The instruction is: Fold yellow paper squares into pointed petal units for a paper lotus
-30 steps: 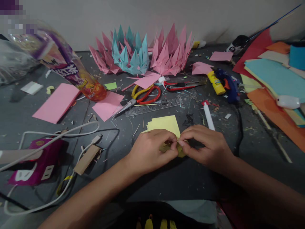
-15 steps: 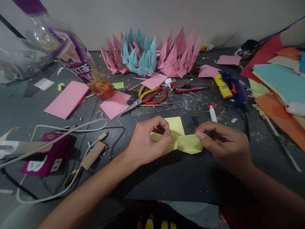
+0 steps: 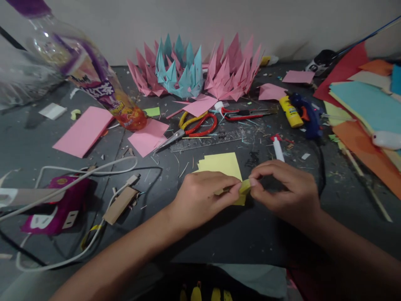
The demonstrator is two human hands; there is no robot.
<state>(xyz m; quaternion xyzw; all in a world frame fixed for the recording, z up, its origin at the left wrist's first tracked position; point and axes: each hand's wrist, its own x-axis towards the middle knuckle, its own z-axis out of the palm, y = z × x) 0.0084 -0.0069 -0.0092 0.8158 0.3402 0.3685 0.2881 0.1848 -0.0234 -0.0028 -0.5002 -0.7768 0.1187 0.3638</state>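
A small folded piece of yellow paper is pinched between my two hands, mostly hidden by the fingers. My left hand grips its left part, with thumb and index finger pressed together. At its right end, the fingertips of my right hand close on the paper. Beneath and behind my left hand lies a stack of yellow sheets on the dark table.
Scissors, a clear ruler and a red-handled cutter lie beyond my hands. Folded paper crowns stand behind. A bottle and purple power strip are left; a glue gun and colored sheets right.
My hands have come closer together, and the yellow paper between them shows far less of its surface. My left hand has turned and moved right, uncovering more of the yellow stack.
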